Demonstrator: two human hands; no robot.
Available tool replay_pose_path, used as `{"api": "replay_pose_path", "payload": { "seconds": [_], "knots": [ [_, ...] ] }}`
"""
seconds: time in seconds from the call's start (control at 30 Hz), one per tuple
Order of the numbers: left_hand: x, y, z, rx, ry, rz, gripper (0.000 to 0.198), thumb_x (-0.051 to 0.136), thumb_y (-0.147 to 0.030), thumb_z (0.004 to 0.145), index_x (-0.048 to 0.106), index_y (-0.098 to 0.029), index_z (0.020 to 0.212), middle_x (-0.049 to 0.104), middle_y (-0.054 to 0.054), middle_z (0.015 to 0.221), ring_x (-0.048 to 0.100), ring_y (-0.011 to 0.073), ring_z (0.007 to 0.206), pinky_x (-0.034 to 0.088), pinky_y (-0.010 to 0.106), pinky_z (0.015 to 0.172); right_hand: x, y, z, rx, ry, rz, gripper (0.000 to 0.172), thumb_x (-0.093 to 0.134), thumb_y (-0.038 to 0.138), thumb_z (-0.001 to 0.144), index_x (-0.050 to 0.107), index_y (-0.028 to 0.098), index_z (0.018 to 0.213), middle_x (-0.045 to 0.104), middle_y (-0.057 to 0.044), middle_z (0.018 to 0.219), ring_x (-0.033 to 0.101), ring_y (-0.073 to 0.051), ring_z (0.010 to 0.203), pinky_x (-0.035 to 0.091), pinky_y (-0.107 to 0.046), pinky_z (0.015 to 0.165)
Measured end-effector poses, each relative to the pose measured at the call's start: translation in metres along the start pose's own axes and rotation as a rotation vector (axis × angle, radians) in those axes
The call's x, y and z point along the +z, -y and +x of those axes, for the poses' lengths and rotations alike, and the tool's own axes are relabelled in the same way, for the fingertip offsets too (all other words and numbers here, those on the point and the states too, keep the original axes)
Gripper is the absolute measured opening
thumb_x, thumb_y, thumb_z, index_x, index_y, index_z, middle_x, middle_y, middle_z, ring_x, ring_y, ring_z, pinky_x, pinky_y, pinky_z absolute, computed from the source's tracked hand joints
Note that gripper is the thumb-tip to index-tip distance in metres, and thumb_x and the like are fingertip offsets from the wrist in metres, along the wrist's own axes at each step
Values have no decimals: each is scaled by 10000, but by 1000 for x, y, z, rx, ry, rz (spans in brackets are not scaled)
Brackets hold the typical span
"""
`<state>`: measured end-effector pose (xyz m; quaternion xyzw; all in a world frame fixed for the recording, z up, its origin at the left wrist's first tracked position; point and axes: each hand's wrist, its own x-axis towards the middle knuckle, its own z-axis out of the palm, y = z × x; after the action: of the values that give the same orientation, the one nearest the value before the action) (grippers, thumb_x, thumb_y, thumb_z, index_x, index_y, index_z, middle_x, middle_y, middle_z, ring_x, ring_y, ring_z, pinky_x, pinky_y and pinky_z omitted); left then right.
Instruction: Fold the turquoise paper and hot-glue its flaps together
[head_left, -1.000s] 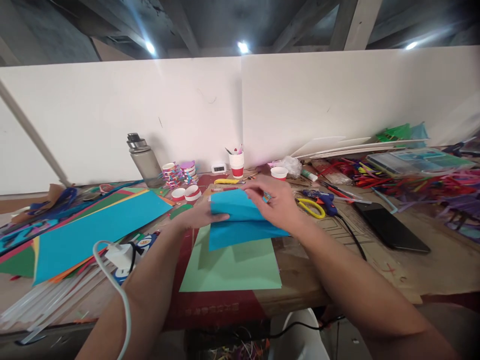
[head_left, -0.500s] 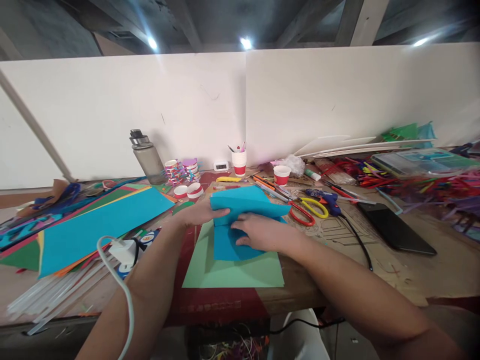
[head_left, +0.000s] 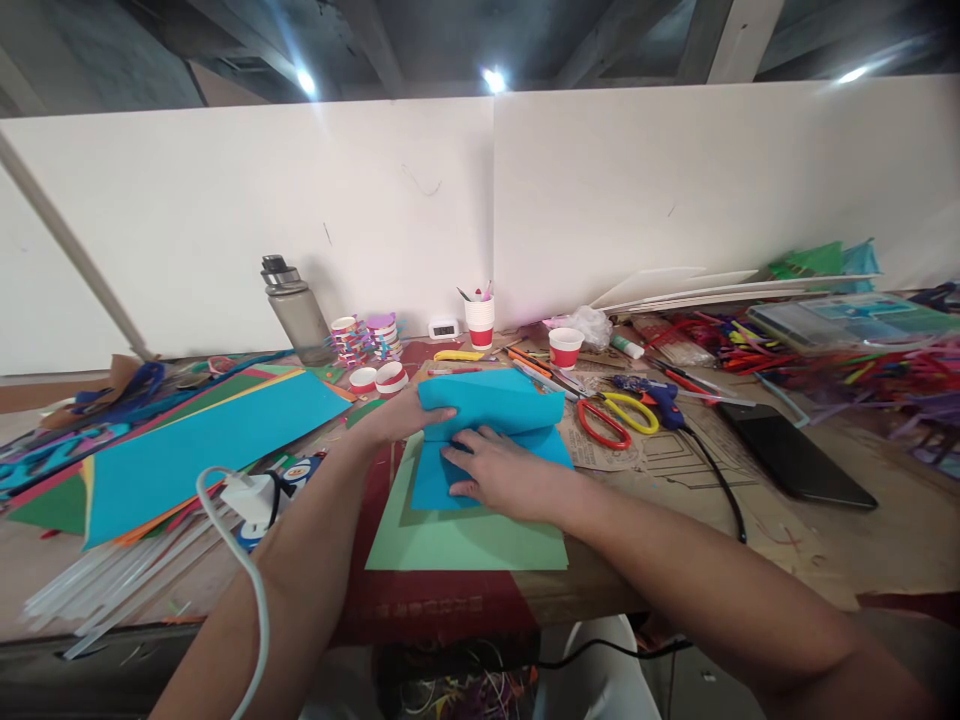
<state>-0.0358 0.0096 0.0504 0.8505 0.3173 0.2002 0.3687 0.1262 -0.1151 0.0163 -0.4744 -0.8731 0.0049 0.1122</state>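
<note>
A sheet of blue paper [head_left: 487, 403] lies in front of me, its far part lifted and bent over toward me. At its left edge my left hand [head_left: 403, 412] pinches the raised part, thumb in front. My right hand [head_left: 502, 470] lies on the lower part of the blue paper, fingers spread and pressing it just below the bend. Beneath is a light green sheet [head_left: 480, 543], showing at the front and left. Whether the blue paper is one sheet or more, I cannot tell.
Scissors [head_left: 604, 425], a blue glue gun [head_left: 652, 398] and a black phone [head_left: 795, 455] lie to the right. Colored paper sheets [head_left: 210, 450] and a white charger [head_left: 251, 497] with its cable are left. Paper cups [head_left: 565, 347] and a bottle [head_left: 295, 310] stand behind.
My right hand has slid slightly left on the blue paper. The paper's lower part has shifted left, and the raised flap's right end has drawn in. My left hand keeps its pinch.
</note>
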Motion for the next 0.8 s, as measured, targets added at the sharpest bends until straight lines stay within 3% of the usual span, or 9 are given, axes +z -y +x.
{"api": "replay_pose_path", "payload": {
  "seconds": [0.17, 0.37, 0.6, 0.8],
  "knots": [
    [0, 4, 0, -56, 11, -17, 596, 708, -561, 692, 658, -233, 1187, 689, 74, 1168, 629, 289, 1087, 502, 355, 933, 2, 8, -2, 17, 46, -43, 530, 476, 441, 927, 495, 107, 1338, 551, -168, 1229, 520, -326, 1053, 464, -477, 869],
    [1, 3, 0, -102, -3, -105, 550, 742, -533, 653, 687, -222, 1103, 694, 78, 1155, 638, 298, 1065, 528, 364, 898, 5, 10, -2, 16, 48, -74, 558, 489, 431, 923, 477, 77, 1353, 554, -184, 1233, 521, -338, 1064, 471, -472, 851],
    [6, 1, -1, -189, -177, -197, 544, 760, -538, 617, 689, -197, 1035, 692, 75, 1159, 631, 318, 1068, 515, 426, 926, 1, 2, 4, 102, -49, -13, 488, 495, 458, 916, 560, 136, 1276, 566, -161, 1236, 514, -333, 1083, 450, -484, 879],
    [16, 10, -6, -156, -185, -327, 632, 760, -556, 622, 671, -146, 1095, 622, 121, 1269, 596, 352, 1121, 492, 465, 950, -6, -17, 10, 54, -84, 192, 337, 478, 376, 949, 655, 158, 1134, 652, -114, 1139, 588, -231, 1044, 448, -360, 891]
  ]
}}
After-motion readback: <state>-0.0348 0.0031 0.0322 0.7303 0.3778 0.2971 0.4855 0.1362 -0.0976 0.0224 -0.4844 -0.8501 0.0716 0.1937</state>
